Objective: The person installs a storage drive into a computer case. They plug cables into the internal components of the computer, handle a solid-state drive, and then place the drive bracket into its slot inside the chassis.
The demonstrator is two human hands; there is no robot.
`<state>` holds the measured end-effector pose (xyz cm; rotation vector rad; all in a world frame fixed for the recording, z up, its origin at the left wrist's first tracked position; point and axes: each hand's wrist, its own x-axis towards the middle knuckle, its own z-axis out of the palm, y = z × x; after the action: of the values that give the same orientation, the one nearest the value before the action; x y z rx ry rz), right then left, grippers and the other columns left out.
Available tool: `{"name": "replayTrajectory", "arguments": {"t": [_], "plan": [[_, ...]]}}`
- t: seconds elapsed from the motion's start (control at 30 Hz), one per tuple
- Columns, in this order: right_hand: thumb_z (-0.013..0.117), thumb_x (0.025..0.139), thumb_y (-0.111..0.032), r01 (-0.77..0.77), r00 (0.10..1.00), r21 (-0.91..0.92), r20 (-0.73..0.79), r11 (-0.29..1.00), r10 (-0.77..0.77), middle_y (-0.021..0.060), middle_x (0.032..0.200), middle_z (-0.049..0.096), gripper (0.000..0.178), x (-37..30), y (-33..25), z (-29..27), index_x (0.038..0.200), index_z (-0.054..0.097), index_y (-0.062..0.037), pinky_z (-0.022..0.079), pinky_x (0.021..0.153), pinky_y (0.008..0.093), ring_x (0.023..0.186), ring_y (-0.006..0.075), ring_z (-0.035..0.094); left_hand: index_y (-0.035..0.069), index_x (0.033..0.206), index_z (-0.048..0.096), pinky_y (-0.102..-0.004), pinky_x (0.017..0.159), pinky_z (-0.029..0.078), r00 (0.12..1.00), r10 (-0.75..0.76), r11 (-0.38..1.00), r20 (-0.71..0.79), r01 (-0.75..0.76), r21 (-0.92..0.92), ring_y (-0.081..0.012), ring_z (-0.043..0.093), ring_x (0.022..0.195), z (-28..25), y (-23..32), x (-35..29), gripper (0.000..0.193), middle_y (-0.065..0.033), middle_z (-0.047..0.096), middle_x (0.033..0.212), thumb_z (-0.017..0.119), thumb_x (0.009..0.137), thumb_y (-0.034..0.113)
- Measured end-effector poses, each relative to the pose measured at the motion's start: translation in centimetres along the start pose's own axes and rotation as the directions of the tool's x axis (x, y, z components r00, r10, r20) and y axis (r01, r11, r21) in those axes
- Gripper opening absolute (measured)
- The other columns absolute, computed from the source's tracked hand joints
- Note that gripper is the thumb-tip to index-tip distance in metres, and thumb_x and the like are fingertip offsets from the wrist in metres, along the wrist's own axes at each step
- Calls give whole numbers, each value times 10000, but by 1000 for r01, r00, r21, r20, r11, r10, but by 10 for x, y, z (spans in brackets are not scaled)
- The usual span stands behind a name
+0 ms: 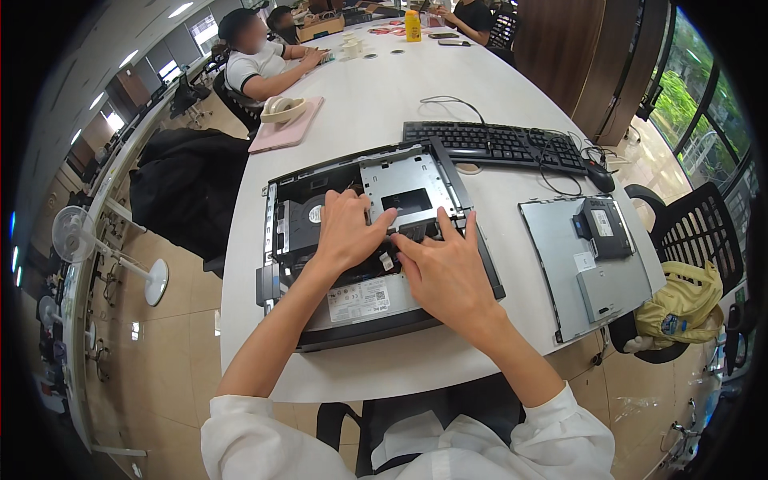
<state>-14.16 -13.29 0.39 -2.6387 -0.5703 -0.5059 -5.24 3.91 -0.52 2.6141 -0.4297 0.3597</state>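
An opened desktop computer case (404, 312) lies flat in front of me, its inside showing. Set into its far right part is a silver metal drive bracket (408, 180) with a dark square opening. My left hand (350, 230) is closed at the bracket's near left corner, fingers bent down inside, thumb along the near edge; its fingertips are hidden. My right hand (450, 276) is open, with fingers spread over the bracket's near edge and the black parts below it. Between the hands a small white plug (387, 262) shows. Left of them sits a black fan housing (302, 214).
Beyond the case lie a black keyboard (496, 146) and a mouse (600, 176) with cables. The removed side panel (560, 264) rests at the right table edge. Headphones (283, 110) lie on a pink folder (268, 138) at far left. Other people (260, 68) sit farther along the table.
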Motion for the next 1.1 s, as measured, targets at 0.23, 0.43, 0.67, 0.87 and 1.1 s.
{"name": "replayTrajectory", "arguments": {"t": [0.23, 0.43, 0.67, 0.87, 1.1], "plan": [[590, 941, -191, 16, 1000, 10, -9, 1000, -16, 228, 895, 715, 301, 1, 2, -4, 1195, 672, -51, 220, 1075, 722, 1244, 486, 516, -70, 831, 722, -461, 813, 469, 993, -36, 994, 115, 23, 110, -346, 559, 966, -13, 5, 5, 557, -213, 675, 936, 695, 811, 487], [630, 902, -171, -21, 984, 242, -167, 970, 63, 208, 795, 683, 194, 19, 41, -46, 1025, 726, -56, 566, 783, 389, 730, 419, 653, -27, 726, 732, -431, 685, 528, 947, -173, 984, 270, 179, 1, -317, 653, 766, -31, 15, 11, 581, -162, 664, 620, 712, 796, 550], [775, 780, -292, -136, 990, 116, -31, 984, 141, 213, 1156, 680, 519, 92, 125, -6, 1239, 665, -74, 496, 966, 379, 1063, 334, 662, -51, 710, 717, -413, 658, 539, 978, -88, 995, 190, 95, -25, -312, 678, 654, -21, 6, 10, 581, -159, 644, 559, 751, 779, 524], [819, 760, -193, -603, 786, 496, 502, 625, 360, 69, 942, 711, 503, 106, 122, -5, 1211, 637, -67, 600, 696, 404, 809, 179, 698, -82, 779, 694, -364, 615, 503, 998, -29, 999, 48, 30, -28, -273, 618, 565, -10, -12, 11, 624, -172, 628, 600, 744, 788, 540], [787, 667, -335, -444, 870, 329, 380, 834, 313, 193, 1015, 711, 577, 107, 146, 20, 1129, 656, -15, 592, 749, 415, 887, 315, 709, -63, 867, 611, -454, 754, 497, 993, -37, 999, 113, 36, 12, -329, 599, 808, 1, -9, 20, 704, -207, 638, 841, 822, 691, 585]]}}
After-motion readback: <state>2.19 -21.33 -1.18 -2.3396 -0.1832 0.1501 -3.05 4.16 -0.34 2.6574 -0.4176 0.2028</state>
